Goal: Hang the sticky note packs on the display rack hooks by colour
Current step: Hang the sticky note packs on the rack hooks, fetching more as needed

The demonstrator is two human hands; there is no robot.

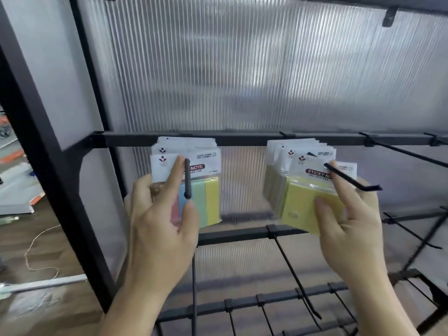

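Observation:
A multicolour sticky note pack (206, 200) with pink, blue, green and yellow strips hangs at the front of a stack on the left hook (187, 178). My left hand (160, 214) grips it, index finger up along the header card. On the right hook (351, 178) hangs a stack of plain yellow packs. My right hand (351, 221) holds the front yellow pack (300, 204), thumb on its face, index finger by the hook where it passes through the header.
The black display rack (242, 139) has a ribbed translucent back panel. Bare hooks stick out at the right (407, 154) and from the lower bars (291, 267). A black upright post (48, 178) stands at the left, with wooden floor and a loose cord beyond it.

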